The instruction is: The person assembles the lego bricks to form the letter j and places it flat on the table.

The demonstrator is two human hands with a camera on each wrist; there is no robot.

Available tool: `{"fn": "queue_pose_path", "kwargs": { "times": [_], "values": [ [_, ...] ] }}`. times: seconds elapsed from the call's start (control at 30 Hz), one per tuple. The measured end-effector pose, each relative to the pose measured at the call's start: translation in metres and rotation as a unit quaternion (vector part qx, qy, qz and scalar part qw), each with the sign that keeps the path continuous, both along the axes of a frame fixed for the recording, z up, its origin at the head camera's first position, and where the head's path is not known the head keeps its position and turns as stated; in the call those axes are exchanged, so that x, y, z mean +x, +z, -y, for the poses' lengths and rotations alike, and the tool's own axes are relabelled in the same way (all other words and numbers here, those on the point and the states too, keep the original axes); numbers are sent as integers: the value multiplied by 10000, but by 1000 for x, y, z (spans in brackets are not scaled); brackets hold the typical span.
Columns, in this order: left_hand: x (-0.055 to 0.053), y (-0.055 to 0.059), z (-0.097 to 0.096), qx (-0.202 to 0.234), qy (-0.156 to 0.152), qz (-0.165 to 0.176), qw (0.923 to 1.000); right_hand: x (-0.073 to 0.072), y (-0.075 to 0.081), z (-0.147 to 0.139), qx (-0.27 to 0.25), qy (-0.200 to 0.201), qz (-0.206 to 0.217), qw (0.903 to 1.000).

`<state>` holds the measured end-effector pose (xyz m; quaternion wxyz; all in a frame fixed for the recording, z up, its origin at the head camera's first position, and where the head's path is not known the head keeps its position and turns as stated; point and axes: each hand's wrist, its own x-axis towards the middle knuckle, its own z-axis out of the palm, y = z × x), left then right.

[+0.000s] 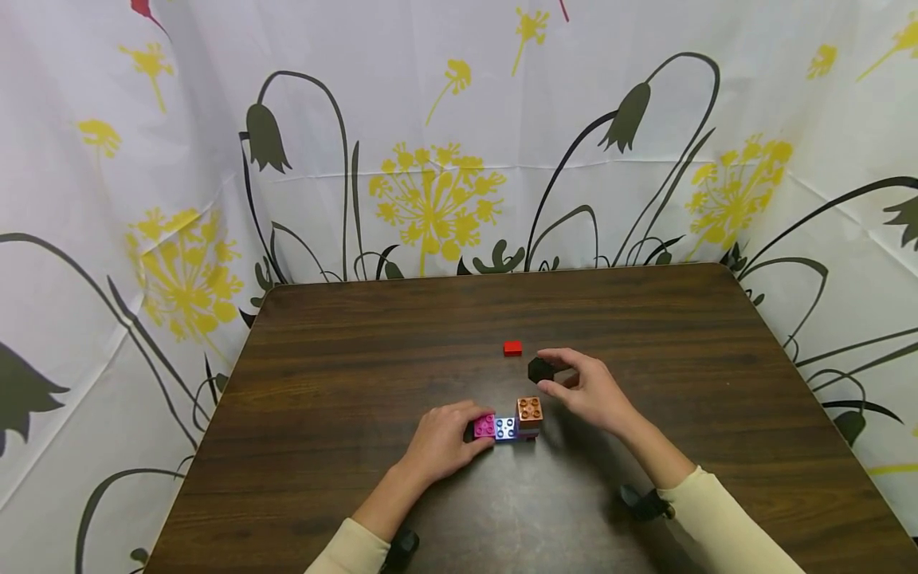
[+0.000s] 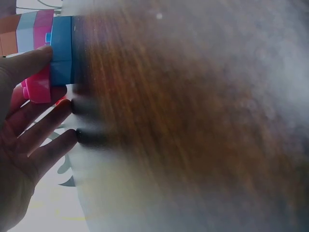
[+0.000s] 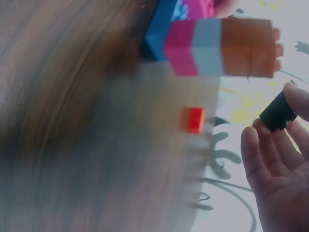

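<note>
A small toy-brick build stands on the table, its long blue brick [image 1: 505, 429] at the bottom. On its left end sits a pink brick [image 1: 484, 426]. The right end carries a stack of pink, pale blue and, uppermost, an orange brick [image 3: 248, 47]. My left hand [image 1: 441, 442] grips the left end, thumb and fingers around the pink brick and the blue one. Above the table, behind and right of the stack, my right hand [image 1: 590, 391] pinches a dark, nearly black brick [image 3: 279, 112] between thumb and fingers, apart from the build.
A small red brick [image 1: 512, 348] lies alone on the brown wooden table [image 1: 344, 343], beyond the build. Behind the far edge hangs a white curtain [image 1: 459, 119] with yellow and dark flowers.
</note>
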<state>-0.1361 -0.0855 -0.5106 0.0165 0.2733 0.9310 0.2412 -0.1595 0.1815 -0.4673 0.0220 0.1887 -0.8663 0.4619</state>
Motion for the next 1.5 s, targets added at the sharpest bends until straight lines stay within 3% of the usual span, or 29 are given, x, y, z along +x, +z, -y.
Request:
{"fn": "queue_pose_path", "kwargs": {
  "times": [0.3, 0.5, 0.67, 1.13, 1.5],
  "values": [
    [0, 1, 0, 23, -20, 9, 10000, 20, 22, 4, 141, 913, 164, 9956],
    [0, 0, 0, 37, -31, -68, 10000, 29, 27, 10, 498, 1027, 89, 9934],
    [0, 0, 0, 76, -54, -108, 9999, 32, 28, 14, 817, 1144, -227, 9898],
    [0, -2, 1, 102, -49, -133, 9998, 39, 29, 17, 1302, 551, -687, 9876],
    [-1, -5, 1, 119, -71, -286, 9995, 39, 24, 13, 1374, 549, -939, 9845]
  ]
}}
